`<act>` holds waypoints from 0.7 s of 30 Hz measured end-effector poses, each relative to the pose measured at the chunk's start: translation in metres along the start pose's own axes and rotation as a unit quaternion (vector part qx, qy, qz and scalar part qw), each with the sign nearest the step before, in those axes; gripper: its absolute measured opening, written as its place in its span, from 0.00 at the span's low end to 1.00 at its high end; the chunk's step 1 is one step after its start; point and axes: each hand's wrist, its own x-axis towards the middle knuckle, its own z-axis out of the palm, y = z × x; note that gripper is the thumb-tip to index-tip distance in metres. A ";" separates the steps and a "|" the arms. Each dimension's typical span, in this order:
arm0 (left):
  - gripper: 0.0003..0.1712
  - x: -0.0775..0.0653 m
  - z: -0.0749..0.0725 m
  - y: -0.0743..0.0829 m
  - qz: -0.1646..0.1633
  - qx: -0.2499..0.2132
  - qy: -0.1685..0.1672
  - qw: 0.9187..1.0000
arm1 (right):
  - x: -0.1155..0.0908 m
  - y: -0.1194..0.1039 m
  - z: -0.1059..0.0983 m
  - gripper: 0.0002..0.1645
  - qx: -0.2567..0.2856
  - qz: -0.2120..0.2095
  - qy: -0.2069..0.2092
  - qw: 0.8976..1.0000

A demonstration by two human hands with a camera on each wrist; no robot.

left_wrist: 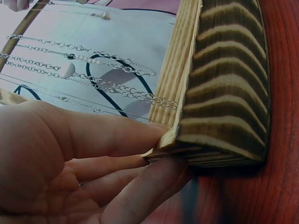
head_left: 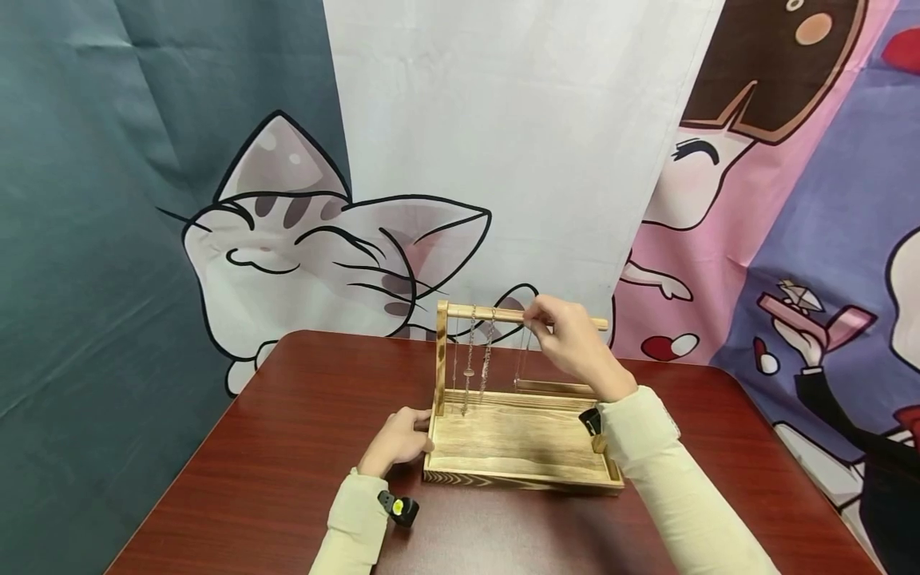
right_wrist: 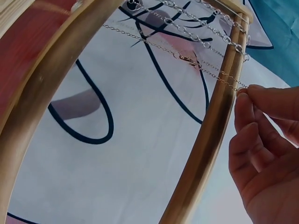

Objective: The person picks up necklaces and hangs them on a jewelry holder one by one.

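A wooden jewelry stand (head_left: 517, 435) has a shallow tray base and a round crossbar (head_left: 496, 314) raised on posts. My left hand (head_left: 395, 438) holds the tray's left end, with its thumb (left_wrist: 117, 135) on the rim and fingers on the other side. Up at the crossbar, my right hand (head_left: 571, 339) pinches a thin chain necklace (right_wrist: 140, 38) between thumb and index finger. Several silver chain necklaces (head_left: 469, 359) hang from the bar's left part. One of them carries a pale oval pendant (left_wrist: 67, 70).
The stand sits on a dark red wooden table (head_left: 316, 415). Behind the table hangs a cloth backdrop (head_left: 517, 144) printed with a cartoon cat and figures. A lower wooden rail (head_left: 553, 388) runs along the stand's back. Each wrist wears a dark strap.
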 end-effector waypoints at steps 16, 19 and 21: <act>0.39 0.000 0.000 -0.001 -0.008 -0.019 -0.006 1.000 | -0.012 0.014 -0.021 0.05 -0.050 0.037 0.023 0.998; 0.39 0.000 0.000 -0.001 -0.009 -0.026 -0.009 1.000 | -0.016 0.018 -0.025 0.05 -0.057 0.042 0.029 0.997; 0.39 0.000 0.000 -0.001 -0.006 -0.026 -0.008 1.000 | -0.019 0.021 -0.028 0.05 -0.063 0.044 0.036 0.996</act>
